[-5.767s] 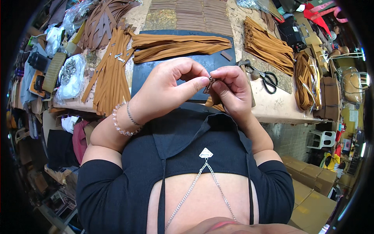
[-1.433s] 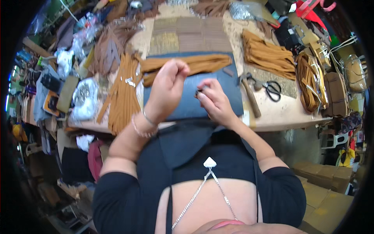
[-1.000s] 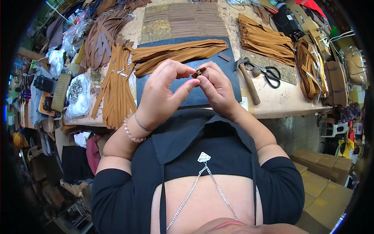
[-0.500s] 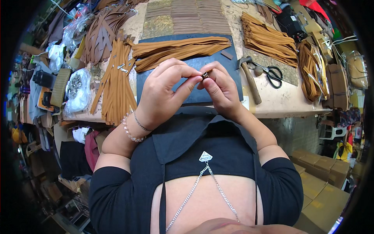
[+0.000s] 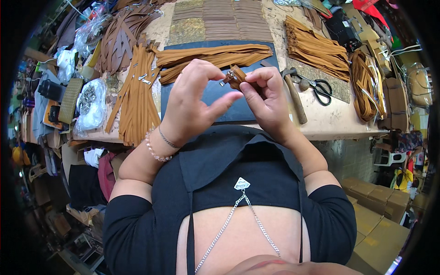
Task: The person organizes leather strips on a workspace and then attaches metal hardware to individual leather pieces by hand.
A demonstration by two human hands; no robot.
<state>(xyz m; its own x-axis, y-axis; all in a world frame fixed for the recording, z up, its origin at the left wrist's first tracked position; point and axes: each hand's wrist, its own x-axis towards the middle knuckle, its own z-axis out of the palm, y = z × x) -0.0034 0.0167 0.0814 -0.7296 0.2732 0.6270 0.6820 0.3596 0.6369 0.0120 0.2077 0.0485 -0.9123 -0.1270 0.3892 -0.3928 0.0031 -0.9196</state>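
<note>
The right hand [image 5: 271,101] has its thumb and fingers pinched on a short folded brown strip [image 5: 239,76], in front of the chest and above a smooth, dark blue-black mat [image 5: 220,110]. A small, shiny metal fitting [image 5: 223,83] juts from the strip's left end. The left hand's [image 5: 188,96] grip is open, thumb and forefinger spread around that end; the forefinger's tip is just beside the fitting, and whether it touches cannot be told. A bracelet of clear, rounded beads [image 5: 151,149] rings the left wrist. Along the mat's far part lies a bundle of long, flat caramel-brown tapes [image 5: 206,57], folded and ribbed. To its left, more matte tapes [image 5: 133,105] fan toward the near edge of the bench [image 5: 330,126], with silvery metal pulls [image 5: 145,80] on top. Right of the mat lie a hammer [image 5: 294,100] with a worn wooden handle and scissors [image 5: 324,91] with black looped handles. Beyond those is a thick tape stack [image 5: 316,50], and farther right a rounded coil of brown tape [image 5: 360,98]. A crinkled clear plastic bag [image 5: 90,110] sits at the left.
</note>
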